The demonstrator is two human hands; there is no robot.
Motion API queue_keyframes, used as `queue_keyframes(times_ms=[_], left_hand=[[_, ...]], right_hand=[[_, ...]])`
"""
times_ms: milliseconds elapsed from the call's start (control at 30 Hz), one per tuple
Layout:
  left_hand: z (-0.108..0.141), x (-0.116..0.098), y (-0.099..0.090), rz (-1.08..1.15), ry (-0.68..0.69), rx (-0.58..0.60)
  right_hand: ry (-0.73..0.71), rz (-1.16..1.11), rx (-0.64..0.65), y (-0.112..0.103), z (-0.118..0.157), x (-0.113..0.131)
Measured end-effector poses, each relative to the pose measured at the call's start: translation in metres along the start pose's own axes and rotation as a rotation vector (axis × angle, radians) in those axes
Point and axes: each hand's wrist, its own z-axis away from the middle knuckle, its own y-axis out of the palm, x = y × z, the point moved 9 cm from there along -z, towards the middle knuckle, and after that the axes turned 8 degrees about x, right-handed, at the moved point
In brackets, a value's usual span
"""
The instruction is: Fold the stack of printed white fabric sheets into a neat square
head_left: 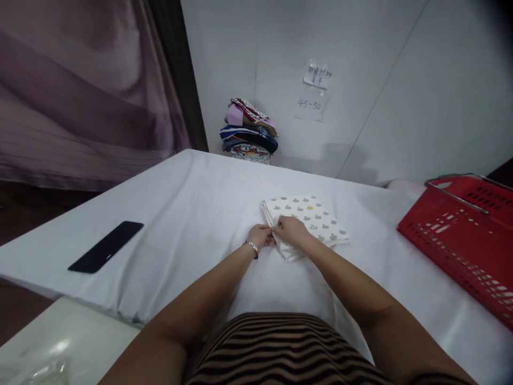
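A folded white cloth (320,216) with small grey figures and one yellow figure lies in front of me on the white-covered table. My left hand (261,236), a bracelet on its wrist, pinches the cloth's left edge. Right beside it, my right hand (290,231) lies over the near left part of the cloth with its fingers closed on the same edge. The fingertips of both hands nearly meet there. Some loose layers of the cloth hang out below my right hand.
On the table's left part lies a flat black object (106,247), perhaps a phone. A red plastic basket (460,235) with a metal handle stands at the right. Beyond the far edge rises a stack of folded clothes (249,132) by the wall. A pale surface (80,331) adjoins at lower left.
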Motion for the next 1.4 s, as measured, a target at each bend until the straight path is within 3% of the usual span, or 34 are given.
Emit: queue_keyframes(times_ms=[100,333,500,800,933,1033,1100,1200,1300,1400], left_hand=[[0.002,0.002,0.0,0.016,-0.01,0.003],[0.002,-0.001,0.004,0.028,0.002,0.024],[-0.003,0.002,0.001,0.012,0.033,0.005],[-0.012,0.007,0.0,-0.017,0.084,0.032],[-0.014,0.008,0.0,-0.032,0.103,0.047],[-0.016,0.006,0.001,-0.048,0.105,0.061],[-0.019,0.004,0.003,-0.066,0.094,0.072],[-0.021,0.003,0.005,-0.122,0.076,0.073],[-0.021,0.002,0.005,-0.166,0.082,0.063],[-0.02,0.001,0.004,-0.184,0.101,0.062]], right_hand=[[0.007,0.005,-0.004,0.003,-0.005,0.003],[-0.052,-0.213,-0.014,0.002,0.002,-0.001],[0.01,-0.105,-0.041,0.003,0.003,0.001],[0.078,0.032,0.043,0.004,-0.002,0.008],[0.033,-0.239,0.099,0.009,-0.004,-0.001],[0.082,-0.543,0.195,0.021,-0.003,-0.016],[0.102,-0.624,0.182,0.023,-0.002,-0.021],[0.088,-0.513,0.026,0.01,0.001,-0.022],[0.06,-0.192,-0.177,-0.01,0.01,-0.011],[0.018,0.122,-0.173,-0.012,0.014,0.006]])
